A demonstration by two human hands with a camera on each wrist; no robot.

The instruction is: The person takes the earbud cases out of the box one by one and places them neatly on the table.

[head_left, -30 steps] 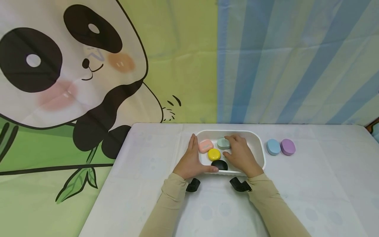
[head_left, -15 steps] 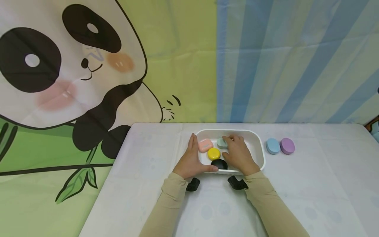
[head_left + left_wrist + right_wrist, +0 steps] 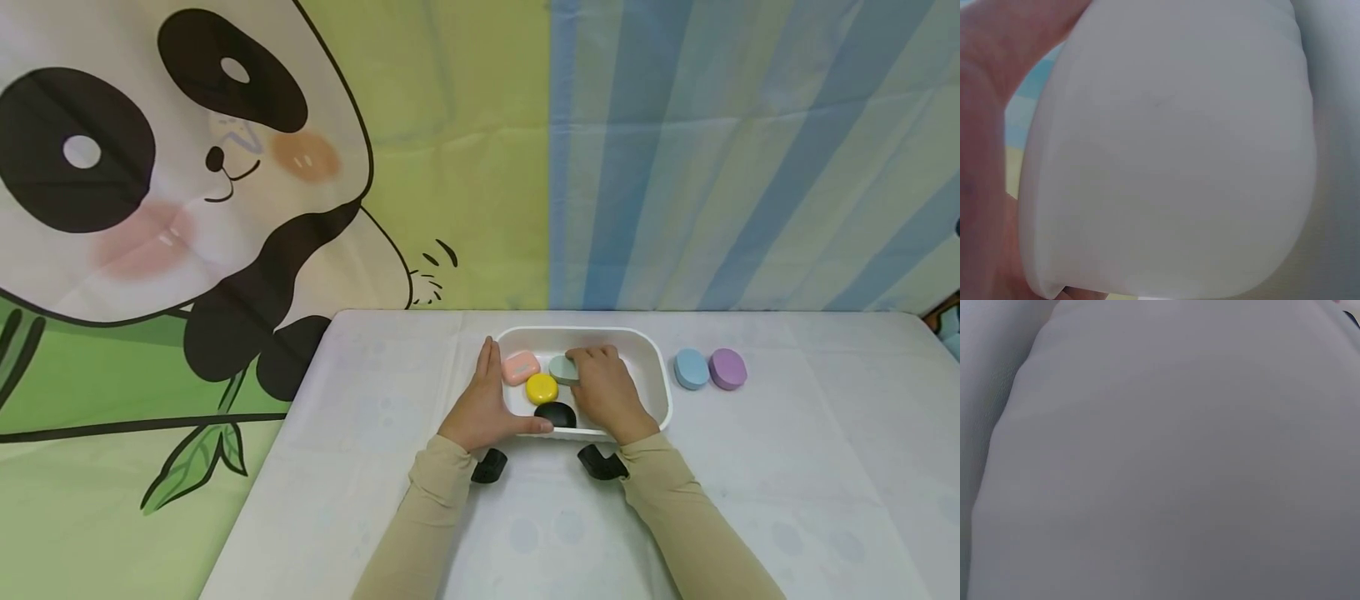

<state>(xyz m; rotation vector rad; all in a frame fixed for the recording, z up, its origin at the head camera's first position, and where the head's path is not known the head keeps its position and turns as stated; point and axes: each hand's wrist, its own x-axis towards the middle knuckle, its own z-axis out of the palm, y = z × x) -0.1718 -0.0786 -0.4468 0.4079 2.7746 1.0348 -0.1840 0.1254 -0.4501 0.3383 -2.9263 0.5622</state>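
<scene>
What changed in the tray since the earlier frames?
Right hand shifted slightly; its fingers closed in over the right end of the pale green piece, which slid slightly toward the person. Grip hidden. Unchanged: left hand at the white tray's left end; pink, yellow and black pieces inside; blue and purple pieces outside.

Your white plastic tray (image 3: 651,367), rectangular with rounded corners, sits upright on the table (image 3: 750,467), your left hand (image 3: 483,408) against its left end. Inside lies a pale green oval piece (image 3: 562,370) (its right end hidden), your right hand (image 3: 609,392) pinching that end.
</scene>
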